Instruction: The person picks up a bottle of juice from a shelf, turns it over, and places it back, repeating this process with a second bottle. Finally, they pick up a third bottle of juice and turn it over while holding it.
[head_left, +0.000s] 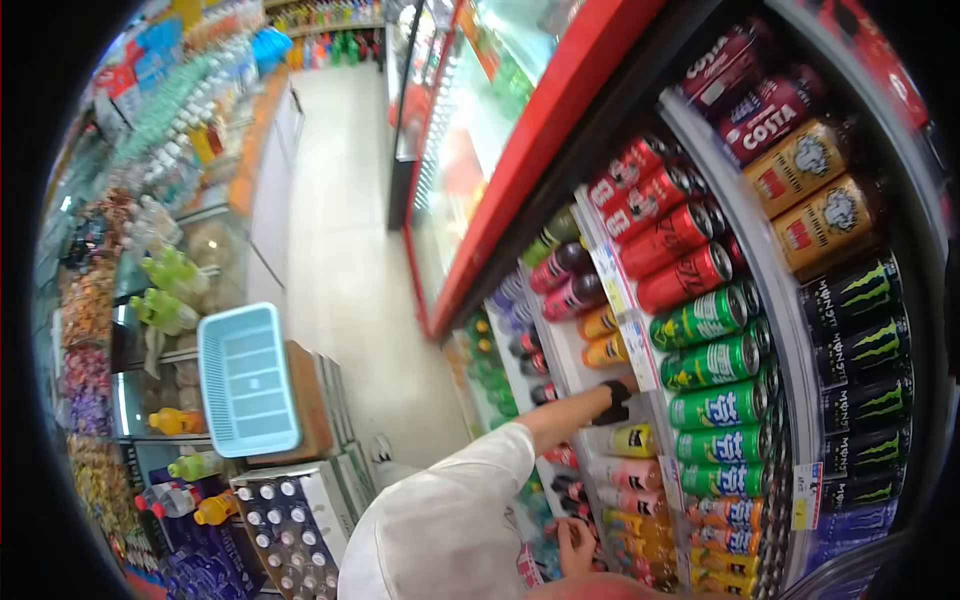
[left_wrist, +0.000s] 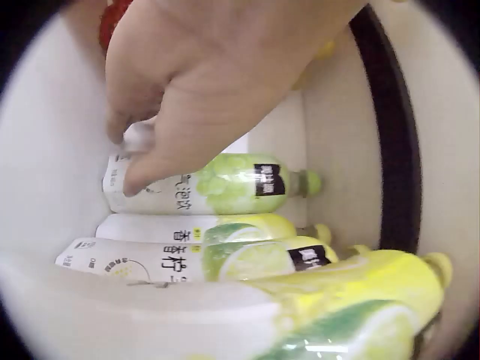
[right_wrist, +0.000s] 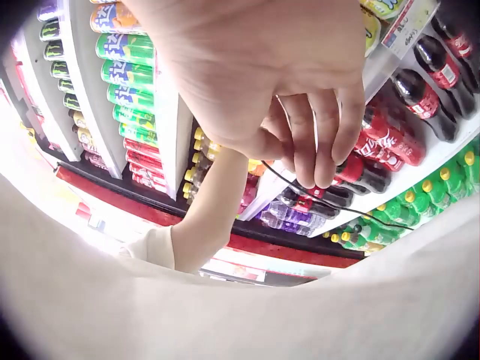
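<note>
My left hand reaches into the gap in a drinks shelf, mostly hidden in the head view past the black wrist band. In the left wrist view its thumb and fingers close round a small pale, blurred thing; I cannot tell what it is. The thumb overlaps the label of a green-grape drink bottle. Beside that stand lemon drink bottles with yellow caps. My right hand hangs loosely curled and holds nothing, in front of the lower shelves of cola bottles.
Green soda cans and black energy drink cans line the shelves to the right. A red-framed cooler door stands ajar ahead. Behind to the left are a blue plastic basket and boxed bottles. A dark cable crosses near my right hand.
</note>
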